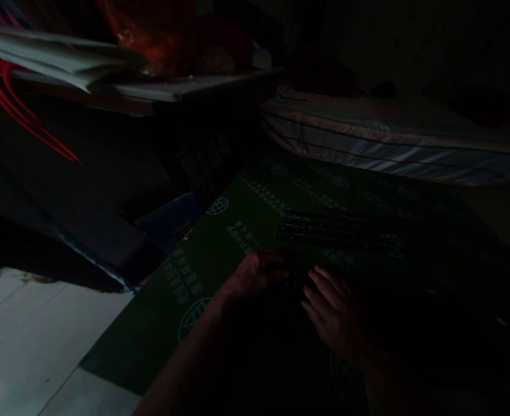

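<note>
Green sheet (220,242) under dark strips (337,231); left hand (259,274) curled, cannot tell its hold; right hand (335,312) spread flat.

The green sheet (220,254) is looking matt, with pale printed signs. The dark strips (337,231) on it are glinting like glossy plastic. The mattress (389,138) is showing striped cloth; the floor (29,329) is looking smooth and pale.

Two hands, left (257,276) and right (335,316), one green sheet (220,242), one mattress (368,138).
</note>
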The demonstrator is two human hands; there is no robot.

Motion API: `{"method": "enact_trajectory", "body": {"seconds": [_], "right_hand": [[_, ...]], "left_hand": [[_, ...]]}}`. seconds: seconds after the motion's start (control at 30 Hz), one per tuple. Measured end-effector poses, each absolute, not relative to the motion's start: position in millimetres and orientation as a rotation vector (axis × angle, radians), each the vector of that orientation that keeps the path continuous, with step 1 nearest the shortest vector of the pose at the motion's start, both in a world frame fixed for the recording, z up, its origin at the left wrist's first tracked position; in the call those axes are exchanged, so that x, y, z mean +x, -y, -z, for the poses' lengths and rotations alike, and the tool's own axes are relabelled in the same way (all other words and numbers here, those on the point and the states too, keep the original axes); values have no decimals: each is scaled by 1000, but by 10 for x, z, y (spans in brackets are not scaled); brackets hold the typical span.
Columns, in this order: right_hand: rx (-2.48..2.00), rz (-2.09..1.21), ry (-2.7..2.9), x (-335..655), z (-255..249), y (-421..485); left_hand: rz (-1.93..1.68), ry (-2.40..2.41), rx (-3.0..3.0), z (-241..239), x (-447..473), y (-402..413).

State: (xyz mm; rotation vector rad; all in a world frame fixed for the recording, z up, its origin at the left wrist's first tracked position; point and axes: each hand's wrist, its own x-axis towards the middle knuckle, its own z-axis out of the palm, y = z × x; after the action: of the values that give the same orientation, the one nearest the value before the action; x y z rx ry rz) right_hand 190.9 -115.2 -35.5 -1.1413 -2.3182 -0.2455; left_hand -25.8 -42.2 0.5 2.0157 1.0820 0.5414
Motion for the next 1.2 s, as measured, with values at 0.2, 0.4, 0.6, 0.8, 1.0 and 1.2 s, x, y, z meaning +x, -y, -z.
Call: {"method": "enact_trajectory", "body": {"seconds": [0.2, 0.4, 0.6, 0.8, 1.0, 1.2], "right_hand": [[-1181, 250, 2276, 1889, 342, 1154], [-1215, 248, 2255, 1857, 354, 1153], [-1237, 297, 2163, 1856, 371, 1140], [-1256, 280, 2093, 1878, 385, 1116], [-1238, 235, 2066, 1923, 396, 1092], [-1231, 164, 2050, 1967, 412, 1084]], "left_hand": [[-517, -1143, 2143, 30, -237, 423], [-467, -1164, 2195, -32, -191, 462], [-476, -1129, 2251, -114, -138, 494], [-487, -1163, 2250, -68, -108, 501], [-485, -1133, 2252, -41, -81, 498], [-462, -1120, 2246, -19, -84, 483]]}}
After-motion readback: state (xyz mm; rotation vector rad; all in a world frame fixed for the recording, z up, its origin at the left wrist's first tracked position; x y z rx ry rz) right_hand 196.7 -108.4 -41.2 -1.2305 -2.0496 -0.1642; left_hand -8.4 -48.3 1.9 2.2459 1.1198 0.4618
